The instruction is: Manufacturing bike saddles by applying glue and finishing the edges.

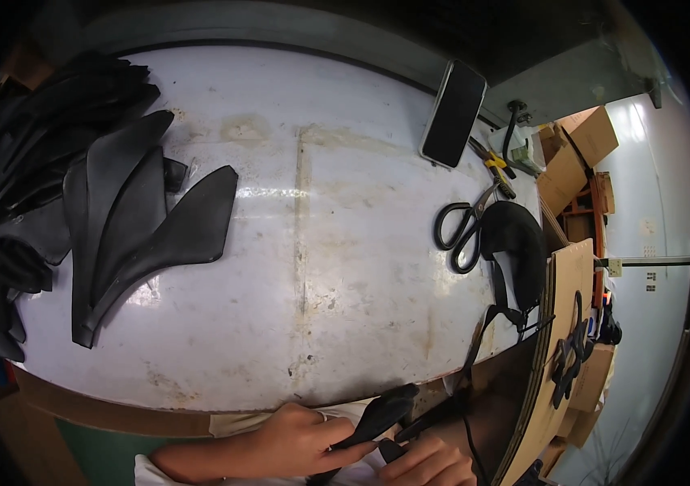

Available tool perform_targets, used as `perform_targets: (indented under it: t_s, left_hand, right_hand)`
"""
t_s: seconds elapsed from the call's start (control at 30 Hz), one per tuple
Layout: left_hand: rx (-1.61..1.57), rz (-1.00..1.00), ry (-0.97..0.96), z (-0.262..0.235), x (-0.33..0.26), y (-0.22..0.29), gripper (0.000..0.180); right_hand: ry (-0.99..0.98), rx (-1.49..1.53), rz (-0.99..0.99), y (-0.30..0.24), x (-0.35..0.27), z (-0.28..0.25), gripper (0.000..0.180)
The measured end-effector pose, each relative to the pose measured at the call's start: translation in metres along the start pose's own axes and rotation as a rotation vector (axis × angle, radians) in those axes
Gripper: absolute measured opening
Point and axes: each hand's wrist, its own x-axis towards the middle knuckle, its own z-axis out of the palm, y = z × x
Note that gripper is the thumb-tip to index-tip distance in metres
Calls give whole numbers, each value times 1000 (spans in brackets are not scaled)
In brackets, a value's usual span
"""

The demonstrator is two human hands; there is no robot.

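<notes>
Both my hands are at the table's near edge, low in the view. My left hand is closed around a curved, flat black piece of leather-like or rubbery material, its wide end pointing up and right. Close beside it, my right hand has bent fingers, closed at a dark end of material by the thumb. Whether that end belongs to the same piece I cannot tell. To the left on the table lie several similar black pieces, fanned out with wide ends away from me. Behind them is a heaped pile of more.
The white, stained table fills the middle. On its right side are a phone, yellow-handled pliers, black-handled scissors and a rounded black object with a strap. Cardboard stands along the right edge, with boxes beyond.
</notes>
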Motion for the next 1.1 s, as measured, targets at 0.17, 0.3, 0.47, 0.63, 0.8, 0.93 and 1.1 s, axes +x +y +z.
perform_targets:
  t_s: [0.17,0.3,0.47,0.63,0.8,0.93,1.1]
  left_hand:
    - [10,1,29,-1,0,0,43]
    - [-9,5,4,-6,-4,-1,40]
    - [-22,51,47,-1,-4,-4,41]
    - [9,43,47,0,-4,-2,39]
    - [-10,44,48,-1,-5,0,39]
    - [-19,39,88,-1,-1,1,39]
    - [9,32,28,-3,-4,-2,40]
  right_hand:
    - [173,-214,93,2,2,21,22]
    - [-142,-76,271,6,37,-4,17]
    - [-102,197,113,13,14,-4,18]
    - [207,-92,72,5,0,27,20]
    - [37,-147,228,2,11,23,24]
    - [297,-73,35,2,-3,37,25]
    - [276,-136,149,1,-1,36,23]
